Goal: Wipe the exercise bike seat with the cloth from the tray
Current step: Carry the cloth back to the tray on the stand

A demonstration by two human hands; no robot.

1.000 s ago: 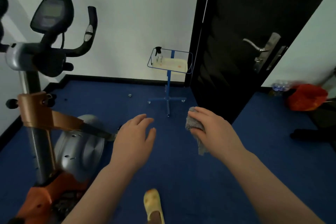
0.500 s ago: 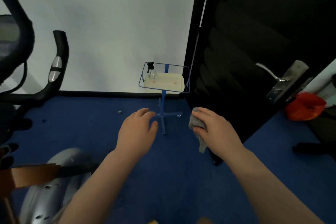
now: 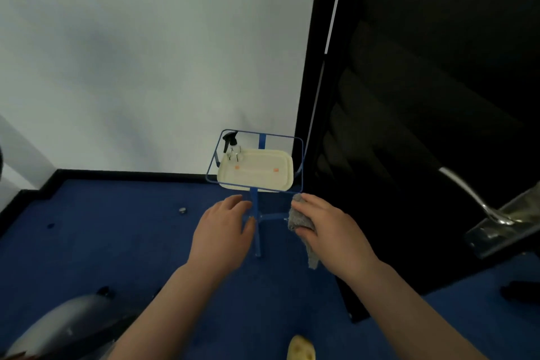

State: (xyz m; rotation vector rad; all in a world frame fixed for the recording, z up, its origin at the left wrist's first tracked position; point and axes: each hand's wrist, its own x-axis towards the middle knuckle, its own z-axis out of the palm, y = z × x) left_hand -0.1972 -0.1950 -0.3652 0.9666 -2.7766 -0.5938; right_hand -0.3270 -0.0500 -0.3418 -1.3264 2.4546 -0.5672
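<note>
My right hand is closed around a grey cloth, whose loose end hangs down below the fingers. My left hand is held out beside it, fingers apart and holding nothing. Just beyond both hands stands a cream tray in a blue wire frame on a blue stand. A clear spray bottle with a black trigger stands at the tray's back left corner. Of the exercise bike only the grey flywheel cover shows at the bottom left; the seat is out of view.
A black open door with a silver handle fills the right side, close to my right hand. The white wall lies behind the tray. Blue carpet covers the floor, with a small metal piece on it. A yellow slipper shows at the bottom.
The view has swung right and closed in on the tray stand; the bike's handlebars and console have left the view. Both hands have come nearer the tray, the cloth still in my right hand.
</note>
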